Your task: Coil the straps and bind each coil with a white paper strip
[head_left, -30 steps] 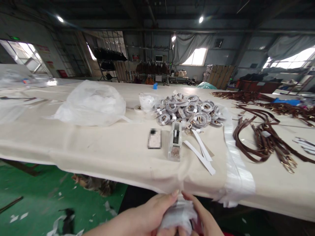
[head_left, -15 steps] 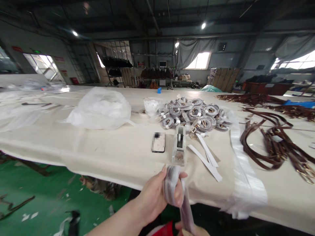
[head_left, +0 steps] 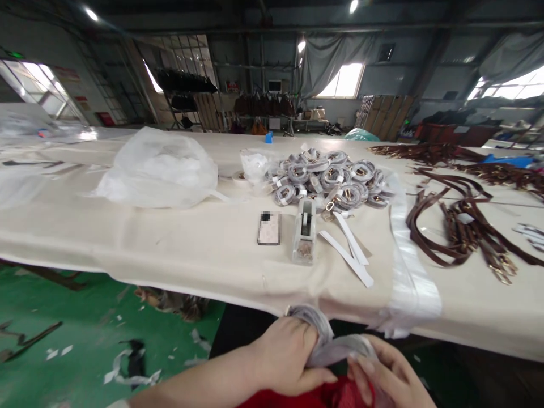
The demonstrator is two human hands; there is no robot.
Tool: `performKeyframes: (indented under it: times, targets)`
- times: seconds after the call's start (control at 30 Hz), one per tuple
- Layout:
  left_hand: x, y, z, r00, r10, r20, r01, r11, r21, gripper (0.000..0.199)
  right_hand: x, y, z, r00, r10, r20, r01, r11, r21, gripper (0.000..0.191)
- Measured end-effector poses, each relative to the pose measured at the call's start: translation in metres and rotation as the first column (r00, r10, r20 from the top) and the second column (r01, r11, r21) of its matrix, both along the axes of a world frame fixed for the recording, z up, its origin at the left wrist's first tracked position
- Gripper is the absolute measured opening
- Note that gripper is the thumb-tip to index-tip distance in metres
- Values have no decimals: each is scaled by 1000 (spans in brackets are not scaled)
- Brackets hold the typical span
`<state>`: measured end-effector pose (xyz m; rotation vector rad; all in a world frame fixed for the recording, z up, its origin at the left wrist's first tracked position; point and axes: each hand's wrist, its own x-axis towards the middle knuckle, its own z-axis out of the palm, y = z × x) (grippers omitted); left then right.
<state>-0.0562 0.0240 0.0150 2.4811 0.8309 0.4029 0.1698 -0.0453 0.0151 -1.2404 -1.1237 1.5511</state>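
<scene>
At the table's front edge my left hand [head_left: 287,351] is wrapped round a partly coiled strap [head_left: 317,320] in grey-looking clear plastic. My right hand [head_left: 386,371] pinches the same strap just to the right, where it bends over the fingers. Beyond them on the table stands a tape dispenser [head_left: 305,232], with a phone [head_left: 269,228] left of it. White paper strips [head_left: 348,260] lie to its right. Behind these is a heap of similar wrapped strap coils [head_left: 331,178] with gold-coloured buckles.
Brown straps with metal clips [head_left: 463,221] lie on the right, past a band of clear plastic sleeves [head_left: 412,283]. A large translucent bag [head_left: 157,170] sits on the left. The cream tabletop [head_left: 191,238] ends above a green floor [head_left: 93,317].
Both hands have turned and come closer to the body. My right hand has risen into view beside the left, gripping the strap near the coil. The camera view has tilted downward.
</scene>
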Motion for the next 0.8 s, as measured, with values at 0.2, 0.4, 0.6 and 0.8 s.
performKeyframes:
  times: [0.2, 0.4, 0.6, 0.8]
  targets:
    - [-8, 1, 34, 936, -153, 318, 353, 366, -861, 76, 8, 10, -3, 856, -73, 512, -16, 986, 168, 37]
    - [2, 1, 9, 836, 364, 410, 466, -79, -881, 76, -21, -18, -38, 934, -75, 350, 44, 995, 94, 53]
    - [13, 2, -7, 809, 526, 263, 456, -279, -845, 90, -44, -35, -70, 940, -49, 337, -31, 973, 230, 47]
    - [12, -1, -20, 779, 584, 228, 388, -164, -907, 76, -40, -15, -14, 975, -10, 223, -5, 998, 67, 54]
